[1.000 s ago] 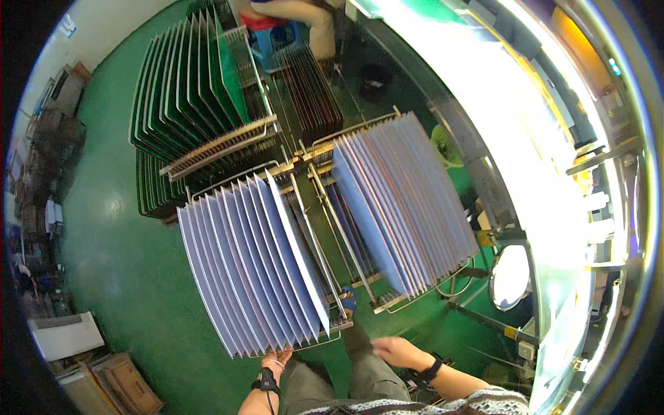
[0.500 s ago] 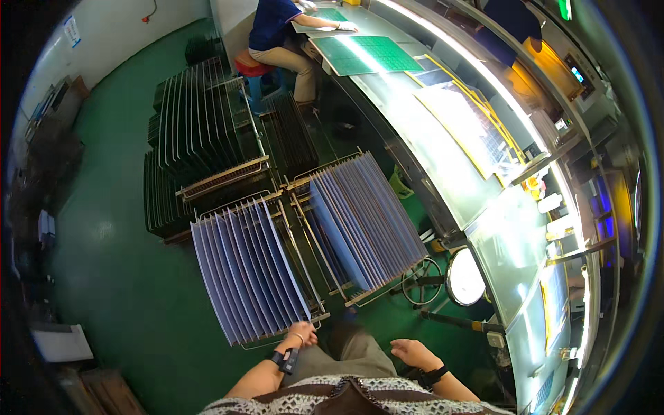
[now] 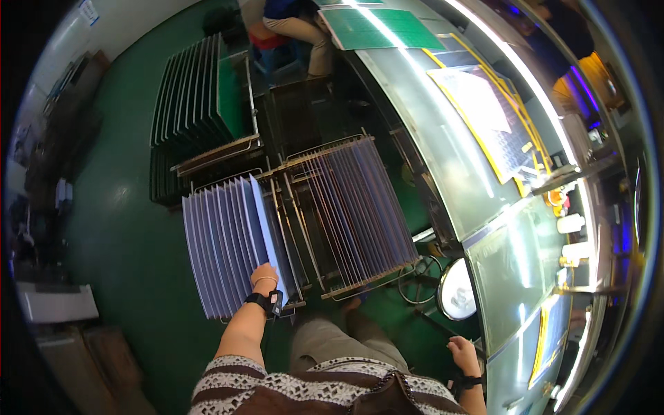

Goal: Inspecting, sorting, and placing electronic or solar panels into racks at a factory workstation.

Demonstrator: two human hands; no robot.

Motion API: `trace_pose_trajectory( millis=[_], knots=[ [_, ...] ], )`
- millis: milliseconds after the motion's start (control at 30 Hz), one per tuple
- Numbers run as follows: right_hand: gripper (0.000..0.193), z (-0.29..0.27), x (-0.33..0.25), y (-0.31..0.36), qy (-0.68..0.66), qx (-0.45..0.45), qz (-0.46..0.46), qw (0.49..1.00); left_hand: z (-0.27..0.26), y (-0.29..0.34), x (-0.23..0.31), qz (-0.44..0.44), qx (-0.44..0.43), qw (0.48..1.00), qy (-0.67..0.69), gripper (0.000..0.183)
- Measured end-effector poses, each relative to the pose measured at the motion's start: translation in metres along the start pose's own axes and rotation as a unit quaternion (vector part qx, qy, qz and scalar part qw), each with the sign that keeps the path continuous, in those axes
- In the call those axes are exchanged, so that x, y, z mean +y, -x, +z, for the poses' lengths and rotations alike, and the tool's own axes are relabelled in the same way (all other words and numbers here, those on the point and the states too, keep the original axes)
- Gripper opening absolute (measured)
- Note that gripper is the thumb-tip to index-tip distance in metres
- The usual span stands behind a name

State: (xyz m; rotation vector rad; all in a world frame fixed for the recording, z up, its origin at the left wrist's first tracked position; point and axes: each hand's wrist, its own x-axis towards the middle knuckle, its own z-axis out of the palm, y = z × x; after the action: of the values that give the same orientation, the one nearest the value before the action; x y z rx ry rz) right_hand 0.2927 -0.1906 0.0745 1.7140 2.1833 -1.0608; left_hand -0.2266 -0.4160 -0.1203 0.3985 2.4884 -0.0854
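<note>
My left hand (image 3: 265, 274) is closed at the near end of the rightmost pale blue panel (image 3: 257, 211), which stands upright in the left wire rack (image 3: 299, 305); its fingertips are partly hidden. More pale blue panels (image 3: 216, 242) stand in a row to the left of it. My right hand (image 3: 465, 354) hangs beside the front edge of the bench, fingers loosely curled and slightly apart, with nothing in it. A round white-topped stool (image 3: 457, 290) stands just beyond that hand.
Right of my left hand is a second rack (image 3: 356, 214) of upright panels. Another rack with green panels (image 3: 190, 90) stands farther off. A long lit bench (image 3: 456, 200) runs along the right, carrying a green sheet (image 3: 377, 29) and yellow-edged frames (image 3: 477, 111). A seated person (image 3: 304, 34) works at its far end.
My left hand has moved from the near corner of the left rack up onto the panels. My right hand has shifted right, toward the bench. The view has moved forward.
</note>
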Motion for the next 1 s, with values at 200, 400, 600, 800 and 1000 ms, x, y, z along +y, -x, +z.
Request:
trace_pose_trajectory(
  millis=[200, 400, 600, 800, 1000],
  knots=[
    [0.020, -0.012, 0.011, -0.025, -0.030, -0.040, -0.014, 0.999, -0.015, -0.013, 0.019, -0.039, 0.013, 0.999, -0.018, 0.033],
    [0.023, 0.008, -0.007, -0.024, -0.032, -0.101, -0.059, 0.993, -0.012, -0.037, 0.004, -0.014, 0.007, 1.000, -0.027, 0.021],
    [0.025, 0.017, -0.017, -0.038, 0.011, -0.111, -0.150, 0.982, -0.098, 0.008, 0.014, 0.137, 0.141, 0.980, 0.041, 0.027],
    [0.026, 0.021, -0.125, -0.061, -0.080, -0.086, -0.312, 0.943, -0.312, 0.082, 0.032, 0.260, 0.139, 0.894, 0.338, 0.021],
    [0.031, -0.001, -0.192, -0.027, -0.185, -0.246, -0.292, 0.906, -0.388, 0.160, 0.121, 0.370, -0.020, 0.683, 0.629, 0.013]
  ],
)
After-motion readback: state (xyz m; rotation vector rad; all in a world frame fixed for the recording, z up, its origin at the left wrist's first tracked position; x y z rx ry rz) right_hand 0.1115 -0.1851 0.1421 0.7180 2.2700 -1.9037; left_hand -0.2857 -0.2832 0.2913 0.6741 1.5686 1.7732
